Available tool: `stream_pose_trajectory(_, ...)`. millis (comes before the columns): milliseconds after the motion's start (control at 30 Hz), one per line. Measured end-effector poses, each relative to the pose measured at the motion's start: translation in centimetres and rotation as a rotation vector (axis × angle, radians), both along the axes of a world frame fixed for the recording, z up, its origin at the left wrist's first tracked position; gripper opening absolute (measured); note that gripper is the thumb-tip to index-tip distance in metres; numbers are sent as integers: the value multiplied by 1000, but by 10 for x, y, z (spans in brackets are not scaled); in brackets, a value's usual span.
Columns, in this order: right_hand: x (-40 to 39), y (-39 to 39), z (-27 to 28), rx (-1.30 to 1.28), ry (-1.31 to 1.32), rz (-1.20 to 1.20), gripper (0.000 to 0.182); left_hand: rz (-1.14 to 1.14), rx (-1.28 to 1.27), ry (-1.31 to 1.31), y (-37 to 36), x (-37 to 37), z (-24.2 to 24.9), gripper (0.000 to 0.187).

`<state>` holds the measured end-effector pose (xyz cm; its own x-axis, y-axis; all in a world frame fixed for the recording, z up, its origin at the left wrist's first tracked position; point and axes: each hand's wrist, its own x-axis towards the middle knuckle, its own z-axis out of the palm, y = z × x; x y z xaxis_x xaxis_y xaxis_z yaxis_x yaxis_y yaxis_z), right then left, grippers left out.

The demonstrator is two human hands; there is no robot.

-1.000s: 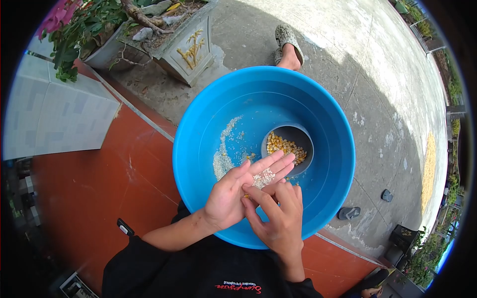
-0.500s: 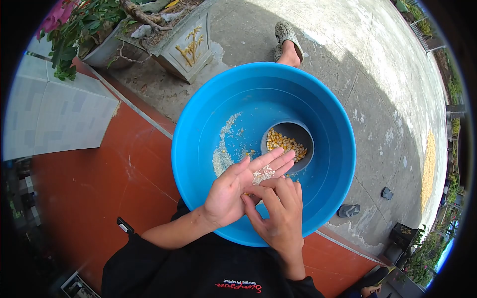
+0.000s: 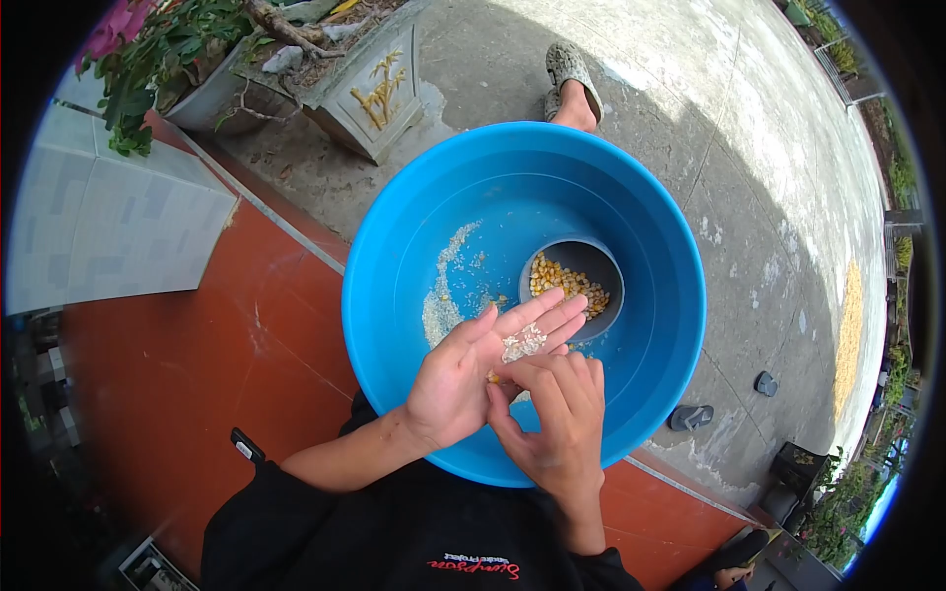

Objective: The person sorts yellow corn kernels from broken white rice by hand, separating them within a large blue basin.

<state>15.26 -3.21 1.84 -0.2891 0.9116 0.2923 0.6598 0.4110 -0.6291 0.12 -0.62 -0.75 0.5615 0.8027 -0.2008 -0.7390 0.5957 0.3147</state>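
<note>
Palm up over the blue basin point(image 3: 660, 212), my left hand point(image 3: 455, 379) lies open with its fingers stretched out. Small white grains point(image 3: 523, 342), like broken rice, rest on those fingers. My right hand point(image 3: 554, 409) bends over the palm, thumb and forefinger pinched at a yellow corn kernel point(image 3: 494, 377). Beyond my left fingertips a grey bowl point(image 3: 615, 271) is inside the basin, with corn kernels point(image 3: 572, 280) in it. More white grains point(image 3: 441, 313) are scattered along the basin's left floor.
A stone planter point(image 3: 370, 108) stands beyond the basin at the left. A foot in a patterned clog point(image 3: 569, 67) shows past the far rim. Grey sandals point(image 3: 692, 418) lie on the concrete at right. A yellow strip of grain point(image 3: 847, 340) is farther right.
My right fingertips have shifted slightly up and right across the left palm, and the corn kernel shows more plainly at them. The left hand and the bowl stay nearly where they were.
</note>
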Motion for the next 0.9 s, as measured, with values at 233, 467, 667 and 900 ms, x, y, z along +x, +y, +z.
stream_pose_trajectory(233, -1, 0, -2, 29, 0, 16, 45, 12, 3, -4, 0, 2, -1, 89)
stream_pose_trajectory(467, 3, -2, -3, 27, 76, -33, 46, 5, -13, -22, -1, 2, -2, 89)
stream_pose_trajectory(667, 11, -7, 0, -12, 223, -247, 41, 17, -85, -90, -2, 2, -5, 88)
stream_pose_trajectory(900, 25, 5, -4, 97, 366, -477, 43, 44, -103, -1, -2, 3, 3, 81)
